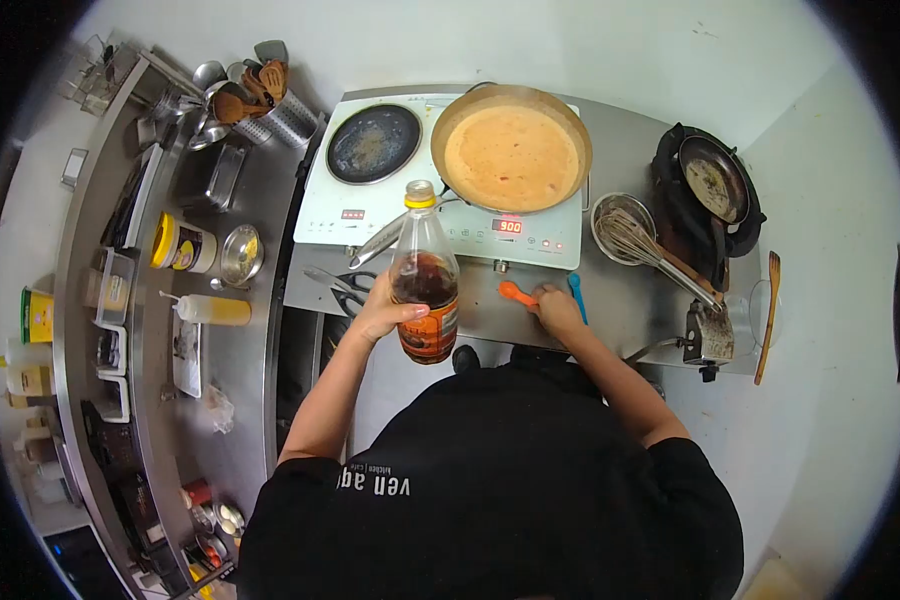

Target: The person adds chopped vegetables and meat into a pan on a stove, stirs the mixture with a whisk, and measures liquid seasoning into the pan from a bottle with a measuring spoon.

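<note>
My left hand (382,312) is closed around a clear plastic bottle (425,275) partly filled with dark brown liquid, with an orange label and a yellow ring at its neck. The bottle is upright above the counter's front edge. At the counter, my right hand (557,308) has its fingers closed on the handle of an orange measuring spoon (515,293). Just right of that hand lies a blue measuring spoon (577,292). Beyond both hands, a wide pan (440,150) of creamy orange sauce (515,155) sits on the right hob. Black-handled scissors (348,292) lie partly behind my left hand.
The white induction cooker (320,215) carries a second dark pan (374,144) at left. Farther right are a whisk (635,238) in a metal bowl (610,205), a small frying pan (712,180) on a gas burner, and a wooden stick (768,320). Shelving (255,400) with bottles lines the left.
</note>
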### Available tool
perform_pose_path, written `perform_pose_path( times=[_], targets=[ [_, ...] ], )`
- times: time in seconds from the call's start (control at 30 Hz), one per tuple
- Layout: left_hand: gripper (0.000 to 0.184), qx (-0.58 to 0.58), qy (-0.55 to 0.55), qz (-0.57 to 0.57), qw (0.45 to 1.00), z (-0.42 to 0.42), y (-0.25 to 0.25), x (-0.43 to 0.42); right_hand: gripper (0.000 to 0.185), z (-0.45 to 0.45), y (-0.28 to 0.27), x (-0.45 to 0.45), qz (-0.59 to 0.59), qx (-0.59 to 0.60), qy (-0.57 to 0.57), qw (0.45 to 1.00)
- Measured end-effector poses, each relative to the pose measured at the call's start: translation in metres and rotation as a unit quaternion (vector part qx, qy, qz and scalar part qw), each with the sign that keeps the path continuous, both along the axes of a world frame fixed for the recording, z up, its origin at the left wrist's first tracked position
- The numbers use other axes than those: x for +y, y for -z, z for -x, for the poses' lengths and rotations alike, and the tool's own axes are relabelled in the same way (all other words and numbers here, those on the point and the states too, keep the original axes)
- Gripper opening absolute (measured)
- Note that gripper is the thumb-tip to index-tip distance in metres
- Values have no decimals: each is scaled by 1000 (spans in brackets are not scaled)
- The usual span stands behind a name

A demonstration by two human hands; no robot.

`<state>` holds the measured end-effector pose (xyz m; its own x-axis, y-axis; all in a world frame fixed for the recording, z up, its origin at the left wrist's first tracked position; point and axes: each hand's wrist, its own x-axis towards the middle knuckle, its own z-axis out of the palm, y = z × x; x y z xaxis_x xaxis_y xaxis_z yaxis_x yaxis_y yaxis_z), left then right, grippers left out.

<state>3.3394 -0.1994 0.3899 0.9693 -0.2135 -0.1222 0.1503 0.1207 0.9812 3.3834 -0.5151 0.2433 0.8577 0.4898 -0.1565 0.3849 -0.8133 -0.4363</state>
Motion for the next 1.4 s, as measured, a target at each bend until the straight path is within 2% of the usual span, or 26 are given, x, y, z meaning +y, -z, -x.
perform_pose_path(
  times=[0.13, 0.2, 0.27, 0.33, 0.37, 0.43, 0.53, 0.63, 0.73, 0.83, 0.93, 1.07, 1.17, 1.4],
  targets=[
    [71, -1, 56, -8, 998, -18, 1, 7, 18, 2, -18, -3, -4, -45, -21, 999],
    [67, 14, 77, -6, 997, -24, -3, 9, 16, -1, -73, 0, -90, 125, 23, 988],
    [66, 23, 104, -10, 994, -31, -6, 11, 15, -12, -111, 4, -202, 113, 104, 967],
    [65, 26, 138, -1, 990, -43, -4, 14, 18, -34, -160, 15, -350, 150, 176, 908],
    [65, 26, 144, -1, 989, -46, -4, 14, 18, -46, -176, 17, -351, 148, 183, 906],
    [65, 59, 156, -26, 986, -53, -6, 13, 20, -68, -201, 20, -267, 56, 149, 950],
    [67, 64, 174, -66, 980, -59, -11, 11, 23, -86, -223, 26, -210, -6, 104, 972],
    [69, 56, 169, -128, 976, -66, -12, 10, 26, -106, -210, 24, -260, -67, 44, 962],
    [69, 96, 169, -131, 972, -65, -22, 5, 28, -118, -206, 21, -246, -21, 30, 968],
    [67, 130, 169, -130, 968, -70, -29, 0, 28, -128, -199, 19, -247, -27, 12, 969],
    [67, 143, 170, -128, 967, -72, -31, -3, 28, -133, -199, 16, -260, 11, 21, 965],
    [69, 158, 162, -110, 968, -77, -22, -3, 29, -143, -185, 12, -270, 0, 9, 963],
    [71, 195, 164, -155, 955, -81, -31, -6, 29, -145, -179, 11, -288, 34, 14, 957],
    [71, 198, 173, -150, 953, -88, -18, -3, 29, -145, -172, 3, -303, 48, 29, 951]
  ],
)
